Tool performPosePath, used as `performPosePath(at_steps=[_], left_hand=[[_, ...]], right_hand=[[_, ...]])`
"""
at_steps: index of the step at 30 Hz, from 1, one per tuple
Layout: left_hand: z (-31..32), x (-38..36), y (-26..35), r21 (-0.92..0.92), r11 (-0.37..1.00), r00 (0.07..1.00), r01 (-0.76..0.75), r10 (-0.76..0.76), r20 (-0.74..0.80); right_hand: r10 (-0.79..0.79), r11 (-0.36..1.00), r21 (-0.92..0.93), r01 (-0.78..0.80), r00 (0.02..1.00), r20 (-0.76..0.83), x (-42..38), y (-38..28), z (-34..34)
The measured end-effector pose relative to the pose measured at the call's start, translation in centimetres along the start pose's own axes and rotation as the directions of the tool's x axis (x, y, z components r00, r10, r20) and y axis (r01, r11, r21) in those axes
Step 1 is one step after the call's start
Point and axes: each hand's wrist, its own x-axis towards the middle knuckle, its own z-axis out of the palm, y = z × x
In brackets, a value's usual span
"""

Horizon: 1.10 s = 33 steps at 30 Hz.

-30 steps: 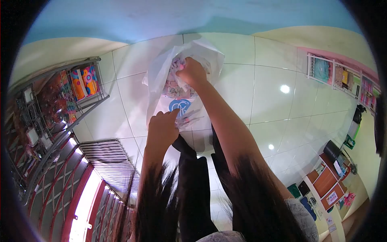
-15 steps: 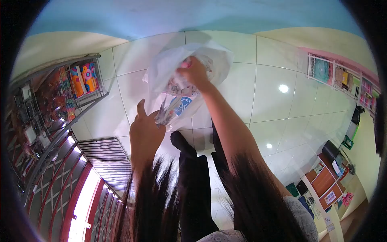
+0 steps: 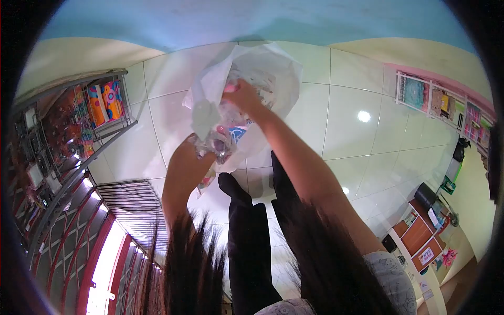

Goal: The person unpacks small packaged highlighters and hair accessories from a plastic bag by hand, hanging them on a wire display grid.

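A large white translucent plastic bag [image 3: 286,79] stands wide open on the tiled floor, with several small plastic-wrapped items [image 3: 265,86] inside. My right hand [image 3: 244,100] reaches into its mouth, fingers closed at a small pink item [image 3: 230,88] whose kind I cannot make out. At the bag's near left edge, my left hand [image 3: 190,160] is closed around clear plastic packets [image 3: 221,144] with pink and purple contents. A blue printed patch [image 3: 237,134] shows on the bag below my right hand. Colourful wrapping hangs beneath my left hand.
A wire display rack [image 3: 100,105] with packaged goods stands on the left, above a striped mat [image 3: 131,202] and a red metal gate [image 3: 118,273]. White wire baskets [image 3: 428,100] line the right wall. Farther right is a desk [image 3: 417,236]. My feet are close to the bag.
My left hand now holds a bunch of clear packets that bulges up against the bag, partly covering the blue patch. My right hand has shifted slightly left and lower within the bag's mouth.
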Motion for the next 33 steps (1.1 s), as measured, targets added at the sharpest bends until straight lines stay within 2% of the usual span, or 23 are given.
performPosePath(at_steps=[1,2,3,6,8,9,11,13,16,19,21,22,25,28,31,33], left_hand=[[-0.4,-0.3,0.2,-0.02,1.0,0.999,-0.004,0.003,-0.038],[-0.1,0.3,-2.1,-0.117,0.991,0.995,-0.057,0.047,-0.087],[-0.6,0.1,-2.0,-0.137,0.99,0.995,-0.026,0.012,-0.1],[-3.2,-0.8,0.2,-0.144,0.986,0.988,0.081,-0.099,-0.122],[-3.8,-0.7,0.0,-0.135,0.983,0.984,0.121,-0.137,-0.116],[-4.0,-0.7,-0.3,-0.132,0.981,0.981,0.144,-0.159,-0.113],[-3.8,-0.8,-0.8,-0.054,0.996,0.984,0.073,-0.08,-0.161],[-3.6,-1.0,-1.2,-0.027,0.999,0.985,0.032,-0.036,-0.169],[-3.5,-1.2,-1.6,-0.088,0.996,0.989,0.013,-0.025,-0.143],[-3.2,-1.4,-1.7,-0.149,0.988,0.987,0.037,-0.059,-0.147],[-3.2,-1.5,-1.2,-0.153,0.985,0.982,0.078,-0.102,-0.158],[-3.1,-1.4,-1.4,-0.183,0.981,0.982,0.059,-0.09,-0.168],[-2.8,-1.3,-1.8,-0.244,0.969,0.981,0.028,-0.074,-0.181],[-3.0,-1.1,-1.4,-0.199,0.978,0.983,0.059,-0.092,-0.161],[-3.2,-1.3,-0.8,-0.11,0.991,0.983,0.082,-0.099,-0.153],[-3.5,-1.2,-1.0,-0.118,0.992,0.986,0.035,-0.054,-0.157]], right_hand=[[-0.046,0.999,0.018,0.046,0.999,-0.005,-0.1,0.9,1.7],[-0.091,0.995,0.038,0.092,0.996,-0.012,-0.1,2.5,3.5],[-0.136,0.989,0.056,0.137,0.991,-0.02,-0.3,3.4,4.5],[-0.229,0.973,-0.049,0.227,0.972,-0.056,-1.7,3.6,5.4],[-0.23,0.966,-0.167,0.2,0.955,-0.188,-2.5,1.8,3.6],[-0.234,0.958,-0.225,0.179,0.94,-0.249,-3.0,0.9,2.2],[-0.097,0.884,-0.468,-0.027,0.966,-0.238,-2.1,0.4,-1.5],[-0.176,0.724,-0.677,-0.134,0.913,-0.368,-1.7,1.0,-4.0],[-0.123,0.659,-0.704,-0.265,0.886,-0.448,-1.0,0.7,-5.6],[-0.377,0.534,-0.843,-0.069,0.873,-0.31,-1.6,-1.1,-4.9],[-0.232,0.614,-0.781,0.116,0.972,-0.038,0.5,-1.0,-3.3],[-0.166,0.661,-0.725,0.193,0.98,0.11,1.5,-0.4,-2.2],[-0.274,0.74,-0.587,0.329,0.944,0.183,2.7,2.7,1.5],[-0.453,0.487,-0.818,0.307,0.889,0.065,2.3,3.8,3.5],[-0.426,0.332,-0.875,0.352,0.884,0.193,2.6,3.8,2.6],[-0.469,0.275,-0.901,0.336,0.865,0.18,1.6,3.9,1.9]])
